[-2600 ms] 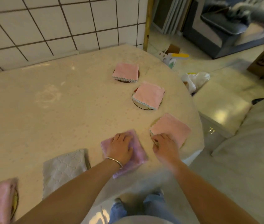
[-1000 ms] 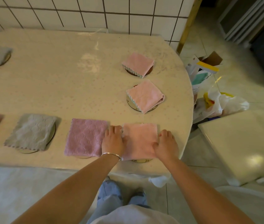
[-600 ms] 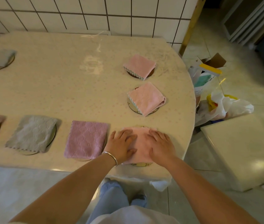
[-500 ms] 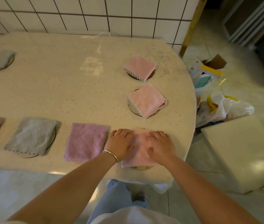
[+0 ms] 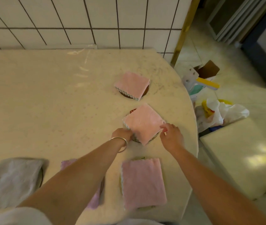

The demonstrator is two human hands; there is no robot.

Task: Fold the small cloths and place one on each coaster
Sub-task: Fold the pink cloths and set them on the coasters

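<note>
Squaring up the middle pink cloth (image 5: 142, 123)

It sits skewed like a diamond on its coaster (image 5: 153, 138), corners pointing away from me and back at me, between my two hands; left hand (image 5: 122, 133) pinches the left corner, fingers curled onto the edge; right hand (image 5: 171, 135) has its fingertips at the right corner, looks like a light pinch but can't tell for sure; both hands about equally near, one per side, so I reckon a small twist lines it up like the near cloth (image 5: 142, 182), already flat on its own coaster; far cloth (image 5: 133, 85) looks done too.
</note>
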